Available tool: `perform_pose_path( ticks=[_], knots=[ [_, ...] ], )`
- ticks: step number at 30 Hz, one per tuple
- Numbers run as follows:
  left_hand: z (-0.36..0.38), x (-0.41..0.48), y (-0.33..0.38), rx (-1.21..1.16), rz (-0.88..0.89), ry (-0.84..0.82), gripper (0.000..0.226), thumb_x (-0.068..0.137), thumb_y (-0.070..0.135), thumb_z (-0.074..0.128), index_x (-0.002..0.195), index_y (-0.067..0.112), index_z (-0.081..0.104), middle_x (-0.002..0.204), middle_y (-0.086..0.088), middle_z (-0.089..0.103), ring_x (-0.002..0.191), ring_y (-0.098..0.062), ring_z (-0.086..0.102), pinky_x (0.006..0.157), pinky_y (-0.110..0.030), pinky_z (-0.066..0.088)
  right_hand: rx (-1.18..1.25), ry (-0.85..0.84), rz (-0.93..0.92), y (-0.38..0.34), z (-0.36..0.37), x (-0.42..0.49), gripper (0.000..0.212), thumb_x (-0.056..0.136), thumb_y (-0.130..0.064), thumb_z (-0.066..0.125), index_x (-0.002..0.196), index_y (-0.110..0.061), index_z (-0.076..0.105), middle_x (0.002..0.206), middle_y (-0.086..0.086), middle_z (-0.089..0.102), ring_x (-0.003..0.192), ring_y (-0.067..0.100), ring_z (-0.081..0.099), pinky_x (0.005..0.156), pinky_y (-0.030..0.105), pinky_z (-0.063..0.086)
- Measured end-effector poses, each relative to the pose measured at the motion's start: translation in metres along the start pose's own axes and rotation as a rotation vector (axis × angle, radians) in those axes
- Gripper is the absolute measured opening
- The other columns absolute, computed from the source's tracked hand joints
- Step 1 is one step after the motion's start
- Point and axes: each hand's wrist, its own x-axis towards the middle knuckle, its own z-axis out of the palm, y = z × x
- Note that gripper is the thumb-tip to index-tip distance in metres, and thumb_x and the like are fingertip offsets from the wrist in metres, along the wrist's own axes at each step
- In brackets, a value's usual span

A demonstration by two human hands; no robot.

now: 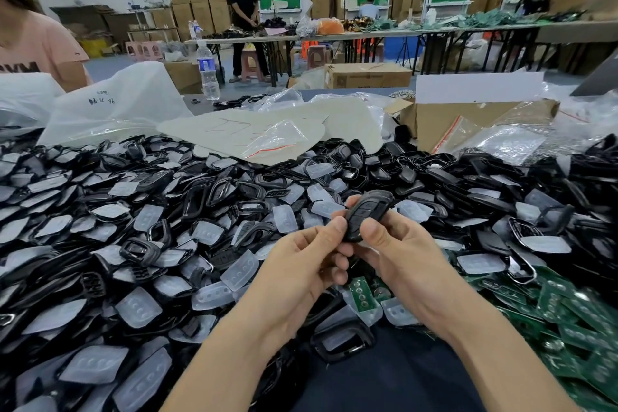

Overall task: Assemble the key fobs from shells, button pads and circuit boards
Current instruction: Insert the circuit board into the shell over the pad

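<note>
A black key fob (pixel 365 213) is held above the table's middle, button face toward me. My left hand (pixel 301 261) grips its left edge with thumb and curled fingers. My right hand (pixel 398 251) pinches its right side, thumb on the front. Black shells (pixel 140 251) and translucent button pads (pixel 239 269) cover the table in a deep heap. Green circuit boards (pixel 568 311) pile up at the right, and one green board (pixel 361 293) lies just under my hands.
Clear plastic bags (pixel 110 104) and an open cardboard box (pixel 468 120) sit behind the heap. A water bottle (pixel 208 72) stands at the far edge. A person in pink (pixel 40 50) is at the left; another stands at a far table (pixel 242 0).
</note>
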Motion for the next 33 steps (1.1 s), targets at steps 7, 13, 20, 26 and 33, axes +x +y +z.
perform_pose_path(
  ticks=[7,13,20,26,33],
  knots=[
    [-0.001,-0.003,-0.004,0.566,0.384,0.210,0.019,0.088,0.044,0.070,0.084,0.026,0.072,0.071,-0.003,0.069,0.061,-0.017,0.058,0.057,-0.034,0.050,0.089,-0.076,0.009,-0.005,-0.001,-0.002,0.054,0.084,-0.027,0.070,0.134,-0.010,0.058,0.133,0.012,0.067,0.121,0.026,0.065,0.094,0.034,0.056],
    [-0.006,-0.004,-0.008,0.920,0.647,0.271,0.019,0.089,0.047,0.062,0.092,0.029,0.067,0.093,0.017,0.066,0.087,-0.007,0.066,0.073,-0.022,0.052,-0.034,0.089,-0.076,-0.003,-0.002,-0.001,0.028,0.080,-0.030,0.079,0.107,-0.027,0.073,0.113,0.013,0.075,0.105,0.028,0.072,0.082,0.036,0.061],
    [-0.010,-0.002,-0.012,0.980,0.681,0.261,0.006,0.097,0.043,0.061,0.098,0.037,0.060,0.097,0.019,0.061,0.090,-0.005,0.061,0.074,-0.010,0.044,-0.149,0.115,-0.139,0.001,-0.001,-0.002,0.025,0.076,-0.040,0.081,0.097,-0.029,0.071,0.098,0.008,0.074,0.098,0.025,0.074,0.087,0.033,0.060],
    [-0.005,-0.002,-0.012,0.910,0.674,0.242,0.013,0.091,0.047,0.061,0.103,0.044,0.059,0.102,0.018,0.061,0.095,-0.007,0.062,0.074,-0.010,0.045,-0.160,0.120,-0.159,0.003,0.000,-0.002,0.013,0.081,-0.033,0.076,0.094,-0.033,0.071,0.099,0.010,0.074,0.102,0.031,0.073,0.086,0.032,0.060],
    [-0.004,-0.002,-0.013,0.907,0.674,0.317,0.016,0.092,0.027,0.070,0.095,0.039,0.062,0.097,0.019,0.062,0.092,-0.005,0.062,0.073,-0.010,0.044,-0.137,0.114,-0.158,0.006,0.003,-0.002,0.014,0.077,-0.032,0.074,0.091,-0.033,0.072,0.091,0.003,0.073,0.093,0.023,0.073,0.084,0.029,0.060]
  ],
)
